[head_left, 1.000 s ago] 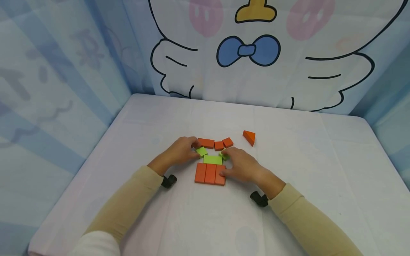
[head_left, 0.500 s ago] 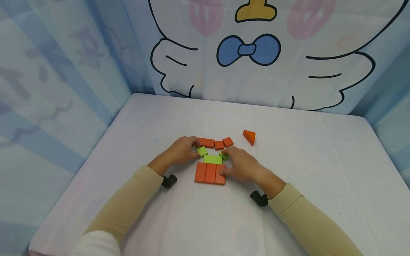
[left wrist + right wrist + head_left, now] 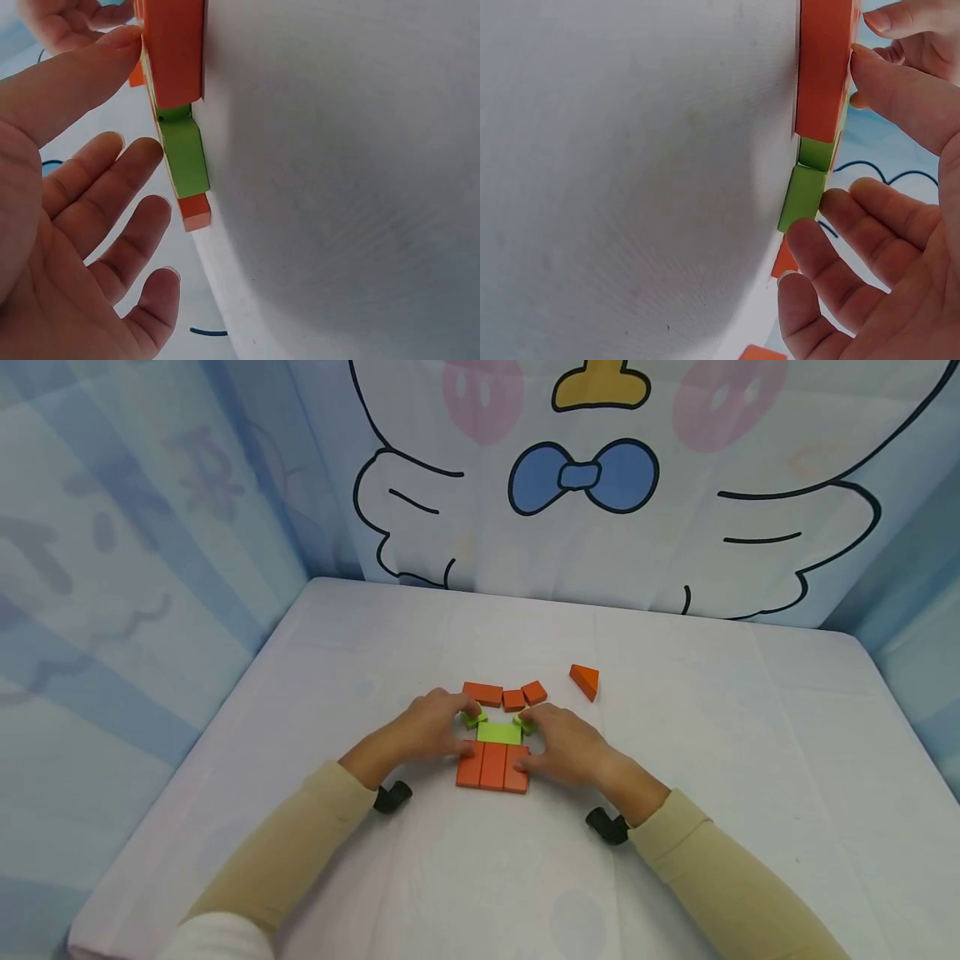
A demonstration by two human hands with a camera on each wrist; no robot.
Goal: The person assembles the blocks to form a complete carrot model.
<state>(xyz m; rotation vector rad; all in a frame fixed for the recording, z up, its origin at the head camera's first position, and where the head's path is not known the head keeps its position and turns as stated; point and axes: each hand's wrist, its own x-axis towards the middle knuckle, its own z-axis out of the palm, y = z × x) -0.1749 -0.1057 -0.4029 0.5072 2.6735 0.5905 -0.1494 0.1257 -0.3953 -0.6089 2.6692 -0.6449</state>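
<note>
Three orange blocks (image 3: 492, 767) lie side by side in the head view, with a green rectangular block (image 3: 498, 732) against their far edge. At its two far corners sit smaller green blocks, the left one (image 3: 186, 157) and the right one (image 3: 803, 199). My left hand (image 3: 431, 725) rests its thumb on the leftmost orange block and an index fingertip on the left green block, partly covering it. My right hand (image 3: 566, 743) mirrors this, thumb on the rightmost orange block and index fingertip on the right green block. The other fingers of both hands are loosely bent.
Beyond the green blocks runs a row of a longer orange block (image 3: 483, 694) and two small orange blocks (image 3: 513, 700). An orange triangular block (image 3: 585, 682) lies apart at the far right. A white cloth covers the table (image 3: 712, 735); a printed curtain (image 3: 585, 552) hangs behind.
My left hand has shifted nearer to me. Its thumb has moved from beside the left green block onto the leftmost orange block, and its index finger onto the green one. The right hand stays put.
</note>
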